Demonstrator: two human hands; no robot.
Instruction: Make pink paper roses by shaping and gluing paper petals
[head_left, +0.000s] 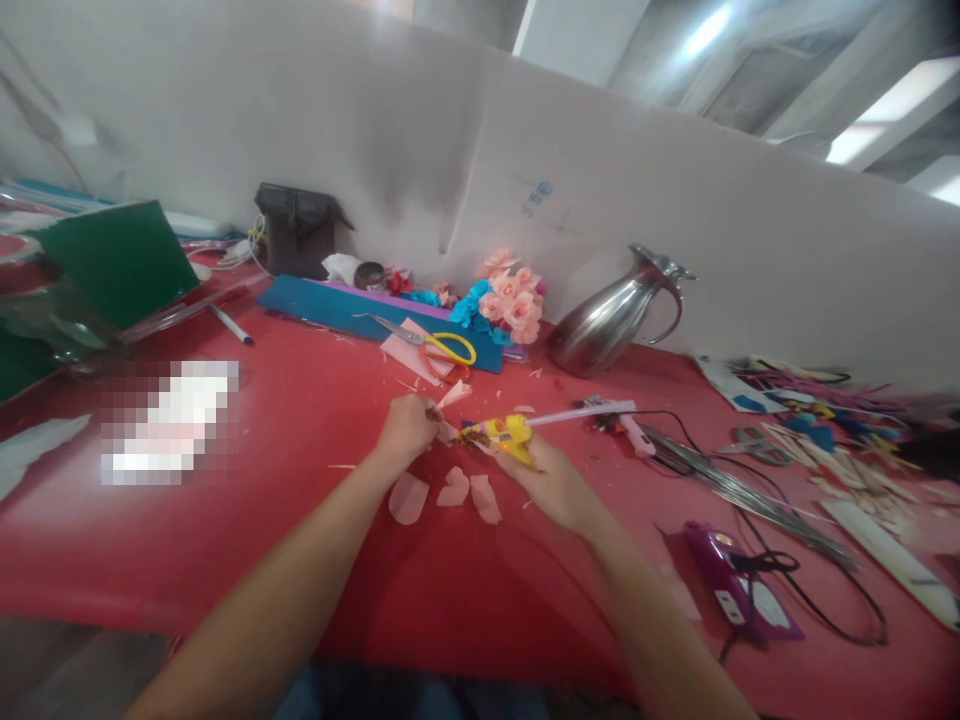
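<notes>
My left hand (407, 427) is closed on a small pink paper petal piece (453, 396) above the red table (315, 560). My right hand (551, 478) grips a yellow glue gun (501, 433) with a white glue stick (577, 413) poking out of its back. The gun's nozzle points left at the petal piece, close to my left fingers. Three loose pink petals (450, 492) lie on the table just below both hands.
Yellow-handled scissors (439, 345) rest on a blue sheet (337, 308) at the back, beside pink paper flowers (511, 295) and a steel jug (609, 318). A purple device (739, 580) with black cord, metal wires (720, 480) and paper strips lie at right. A green board (112, 260) stands at left.
</notes>
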